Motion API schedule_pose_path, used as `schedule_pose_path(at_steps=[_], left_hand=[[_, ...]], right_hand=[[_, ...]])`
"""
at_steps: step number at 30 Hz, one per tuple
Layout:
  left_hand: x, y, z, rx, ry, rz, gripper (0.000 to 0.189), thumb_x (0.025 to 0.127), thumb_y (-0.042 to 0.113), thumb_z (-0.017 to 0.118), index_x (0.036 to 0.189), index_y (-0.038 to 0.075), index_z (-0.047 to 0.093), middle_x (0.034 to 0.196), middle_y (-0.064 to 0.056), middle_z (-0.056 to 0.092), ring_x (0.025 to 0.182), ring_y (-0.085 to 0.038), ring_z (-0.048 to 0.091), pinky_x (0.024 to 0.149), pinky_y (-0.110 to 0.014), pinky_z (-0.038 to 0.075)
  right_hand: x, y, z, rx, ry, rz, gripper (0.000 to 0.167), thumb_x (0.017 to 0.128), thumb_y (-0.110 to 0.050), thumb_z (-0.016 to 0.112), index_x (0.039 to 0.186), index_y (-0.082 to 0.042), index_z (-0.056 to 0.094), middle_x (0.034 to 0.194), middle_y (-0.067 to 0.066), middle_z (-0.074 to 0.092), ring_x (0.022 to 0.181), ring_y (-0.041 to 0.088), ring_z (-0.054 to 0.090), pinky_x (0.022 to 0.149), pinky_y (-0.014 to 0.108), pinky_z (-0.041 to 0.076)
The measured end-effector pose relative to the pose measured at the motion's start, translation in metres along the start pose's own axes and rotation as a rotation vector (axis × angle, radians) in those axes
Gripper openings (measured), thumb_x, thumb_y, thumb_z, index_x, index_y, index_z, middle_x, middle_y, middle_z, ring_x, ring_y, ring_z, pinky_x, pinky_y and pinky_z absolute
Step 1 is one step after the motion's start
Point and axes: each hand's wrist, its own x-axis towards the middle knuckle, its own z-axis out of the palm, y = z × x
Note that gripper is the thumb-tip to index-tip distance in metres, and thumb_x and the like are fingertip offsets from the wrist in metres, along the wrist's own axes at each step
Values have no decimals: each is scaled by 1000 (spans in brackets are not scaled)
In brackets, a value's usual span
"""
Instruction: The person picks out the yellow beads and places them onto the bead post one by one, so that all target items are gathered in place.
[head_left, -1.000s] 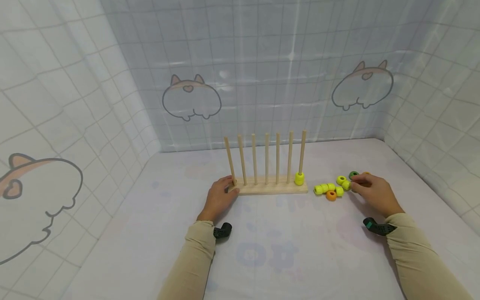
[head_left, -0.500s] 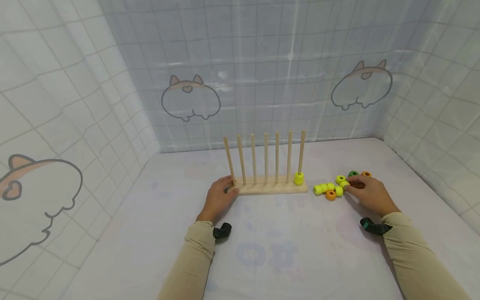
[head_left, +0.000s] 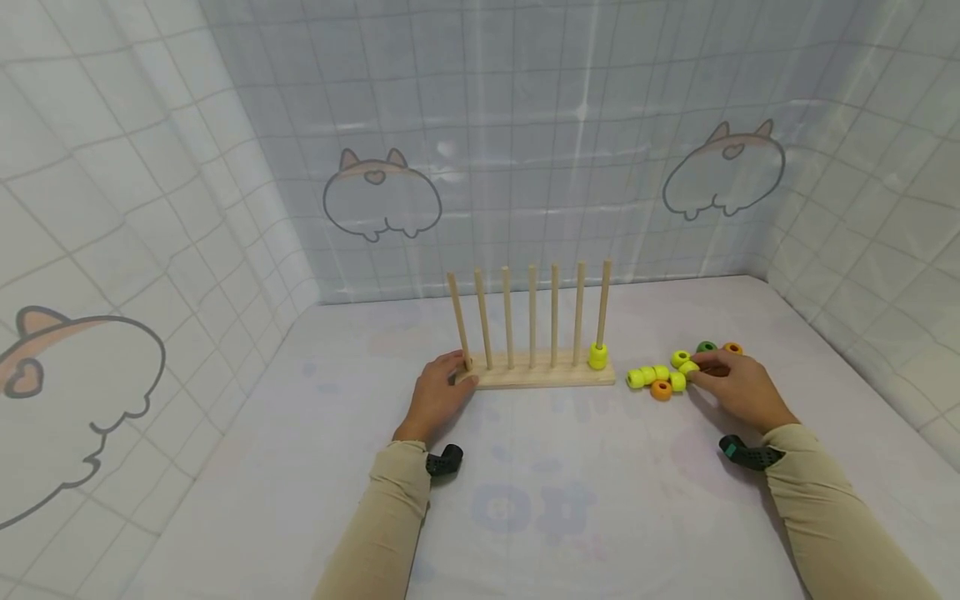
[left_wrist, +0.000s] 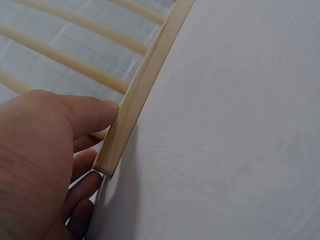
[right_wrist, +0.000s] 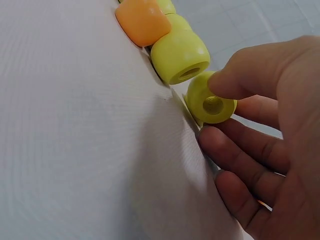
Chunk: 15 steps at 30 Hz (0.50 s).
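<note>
A wooden peg rack [head_left: 543,377] with several upright pegs stands on the table, yellow beads [head_left: 597,357] stacked low on its rightmost peg. At the rack's left end my left hand [head_left: 437,398] grips the base; in the left wrist view the thumb [left_wrist: 95,114] presses its edge while fingers curl around the end. My right hand [head_left: 742,390] is at the loose beads on the right, pinching a yellow bead [right_wrist: 212,102] between thumb and fingers. That bead's hole faces the right wrist camera, and its far side is hidden.
A row of yellow beads [head_left: 648,377] lies right of the rack, with an orange bead [head_left: 661,390] in front. Another yellow bead [head_left: 680,359], a green bead [head_left: 707,347] and an orange bead [head_left: 733,348] lie farther back. A tile-patterned sheet [head_left: 525,150] hangs behind.
My right hand has shifted slightly left and closed in on the yellow bead, uncovering more of the rear orange bead. The left hand and the rack have stayed put.
</note>
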Motion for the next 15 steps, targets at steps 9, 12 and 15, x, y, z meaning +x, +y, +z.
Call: schedule_pose_path(at_steps=[9,12,15], left_hand=[[-2,2,-1,-4,-4,-11,51,95,29,67,140,5,59,150,-9,48,140,-34,38,116,-50,29],[-2,3,-1,0,0,-7,50,95,27,67,139,4,60,150,-10,49,140,-35,39,115,-50,30],[-2,3,-1,1,4,0,49,95,26,67,138,3,60,149,-10,50,140,-35,39,115,-51,30]], right_hand=[[1,1,-1,65,11,20,58,99,-46,61,131,2,60,124,24,61,112,39,56,87,50,47],[2,1,-2,96,10,33,59,99,-47,60,132,1,60,125,21,61,108,34,60,85,41,48],[2,1,-3,140,3,36,57,99,-45,61,133,0,59,128,18,57,100,22,65,81,25,50]])
